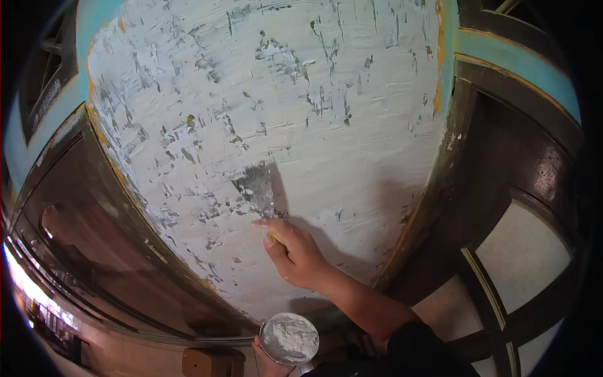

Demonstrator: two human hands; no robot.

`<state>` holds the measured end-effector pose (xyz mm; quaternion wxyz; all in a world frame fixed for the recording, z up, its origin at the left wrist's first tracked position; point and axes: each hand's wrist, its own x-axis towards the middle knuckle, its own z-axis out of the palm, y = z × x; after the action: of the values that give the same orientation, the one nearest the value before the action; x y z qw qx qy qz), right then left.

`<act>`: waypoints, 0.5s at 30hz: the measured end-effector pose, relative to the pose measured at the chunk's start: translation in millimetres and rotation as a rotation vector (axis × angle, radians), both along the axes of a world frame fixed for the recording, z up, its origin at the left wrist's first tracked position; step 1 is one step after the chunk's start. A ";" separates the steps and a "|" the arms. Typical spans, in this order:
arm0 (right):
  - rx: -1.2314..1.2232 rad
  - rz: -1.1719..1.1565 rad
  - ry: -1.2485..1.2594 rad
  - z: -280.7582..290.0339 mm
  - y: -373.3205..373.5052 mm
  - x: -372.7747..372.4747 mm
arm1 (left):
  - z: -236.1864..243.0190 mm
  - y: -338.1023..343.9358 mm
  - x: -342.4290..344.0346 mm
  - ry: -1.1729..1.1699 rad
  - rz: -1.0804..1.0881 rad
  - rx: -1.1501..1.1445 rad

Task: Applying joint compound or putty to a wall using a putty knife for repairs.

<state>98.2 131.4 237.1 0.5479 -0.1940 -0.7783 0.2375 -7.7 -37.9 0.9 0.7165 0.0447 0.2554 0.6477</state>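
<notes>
My right hand (294, 252) is closed around the handle of a putty knife (254, 186), with a bit of yellowish handle showing at the fingers. Its wide grey blade, smeared with white, lies against or just off the wall; I cannot tell which. The wall (358, 151) is coated with rough white filler, with many grey and dark patches showing through. Low in front of me, my left hand (271, 359) grips a round tub (262, 344) by its side. White paste (292, 339) fills the tub, its surface uneven.
Dark wooden doors with frames flank the wall, one at left (94, 232) and one at right (483, 151). Turquoise painted strips (515, 55) border them. A brown stool (212, 362) stands on the tiled floor at lower left. Pale panels (524, 254) sit at lower right.
</notes>
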 end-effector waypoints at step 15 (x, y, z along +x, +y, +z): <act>-0.315 0.100 0.079 -27.8 9.0 -6.7 | -2.7 -10.9 0.9 0.065 0.027 -0.001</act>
<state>91.5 140.4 209.3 0.5282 -0.2291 -0.7181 0.3911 -6.8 -48.8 -1.8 0.6990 0.0621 0.2795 0.6553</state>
